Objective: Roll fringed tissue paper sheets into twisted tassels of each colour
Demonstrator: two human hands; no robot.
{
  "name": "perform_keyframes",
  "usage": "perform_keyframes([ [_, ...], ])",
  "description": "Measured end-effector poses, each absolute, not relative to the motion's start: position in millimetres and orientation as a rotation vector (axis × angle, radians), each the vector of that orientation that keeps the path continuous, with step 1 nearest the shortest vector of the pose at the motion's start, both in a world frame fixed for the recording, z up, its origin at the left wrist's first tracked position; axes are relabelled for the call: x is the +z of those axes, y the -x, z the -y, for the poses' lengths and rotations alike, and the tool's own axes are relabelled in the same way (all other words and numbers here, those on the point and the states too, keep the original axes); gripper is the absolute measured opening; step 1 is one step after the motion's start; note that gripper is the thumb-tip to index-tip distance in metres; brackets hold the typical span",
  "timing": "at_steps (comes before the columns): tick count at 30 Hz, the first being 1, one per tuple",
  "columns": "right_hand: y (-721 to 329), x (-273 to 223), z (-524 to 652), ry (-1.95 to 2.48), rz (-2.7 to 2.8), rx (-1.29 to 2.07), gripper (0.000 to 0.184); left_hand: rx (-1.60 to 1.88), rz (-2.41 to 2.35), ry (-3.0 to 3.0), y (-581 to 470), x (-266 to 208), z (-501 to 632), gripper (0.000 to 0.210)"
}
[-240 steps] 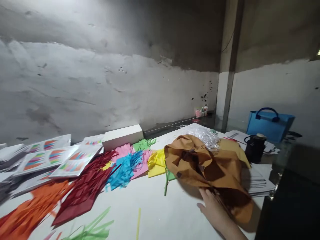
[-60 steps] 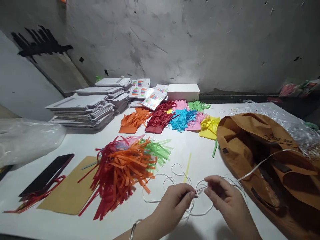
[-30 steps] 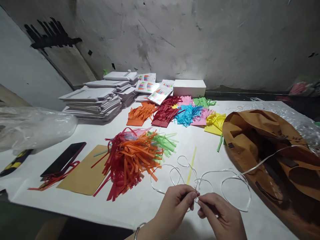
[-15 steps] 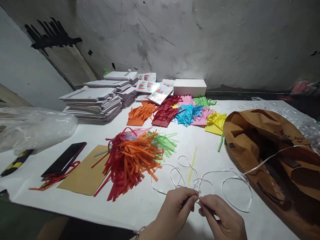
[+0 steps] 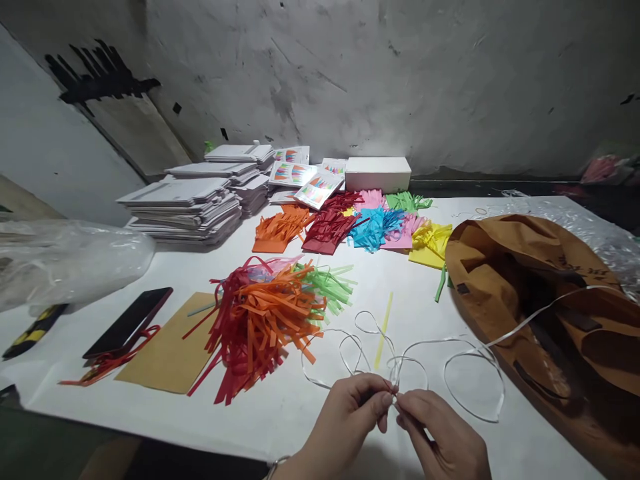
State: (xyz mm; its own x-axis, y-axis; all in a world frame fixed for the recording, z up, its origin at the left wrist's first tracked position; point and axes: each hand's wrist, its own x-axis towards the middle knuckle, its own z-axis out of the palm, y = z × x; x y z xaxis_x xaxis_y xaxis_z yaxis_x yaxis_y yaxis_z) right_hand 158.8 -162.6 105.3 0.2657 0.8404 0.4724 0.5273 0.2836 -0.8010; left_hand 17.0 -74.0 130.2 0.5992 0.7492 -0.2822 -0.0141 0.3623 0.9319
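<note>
Near the front edge of the table, my left hand (image 5: 353,417) pinches a thin white ribbon (image 5: 473,357) between thumb and forefinger. My right hand (image 5: 444,427) grips the same ribbon right beside it, fingertips almost touching the left ones. The exact spot held is partly hidden by the fingers. Loose loops of ribbon lie on the white table beyond both hands, and one length runs right into a brown bag (image 5: 480,267). A pale yellow paper strip (image 5: 384,330) lies behind the loops. To the left sits a heap of red, orange and green paper tassels (image 5: 270,313).
Folded tassel bundles, among them a blue one (image 5: 375,230), line the back beside a white box (image 5: 379,175). Stacks of white packets (image 5: 185,207) stand back left. A phone (image 5: 129,322), brown card (image 5: 167,347), yellow-black cutter (image 5: 34,331) and plastic bag (image 5: 75,260) lie left.
Both hands stay close together on the ribbon, with only a slight shift of the fingers. The view has moved a little; the things on the table lie as before.
</note>
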Motion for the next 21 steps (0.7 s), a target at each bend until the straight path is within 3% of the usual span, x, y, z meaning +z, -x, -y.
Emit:
perform_keyframes([
  [5,-161.0,107.8,161.6,1.325,1.523,0.257,0.027,0.552,-0.775,-1.085,-19.5,131.8,76.2,0.047],
  [16,-153.7,111.4,165.1,1.488,1.285,0.245,0.007,0.544,-0.785,-1.296,-15.4,132.6,76.1,0.046],
  [18,-158.3,113.5,164.2,1.422,1.207,0.372,0.017,0.542,-0.795,-1.337,-13.9,131.5,76.6,0.046],
  [21,-164.7,113.9,159.0,1.300,1.057,0.930,0.062,0.538,-0.718,-1.299,-12.9,129.7,78.1,0.044],
])
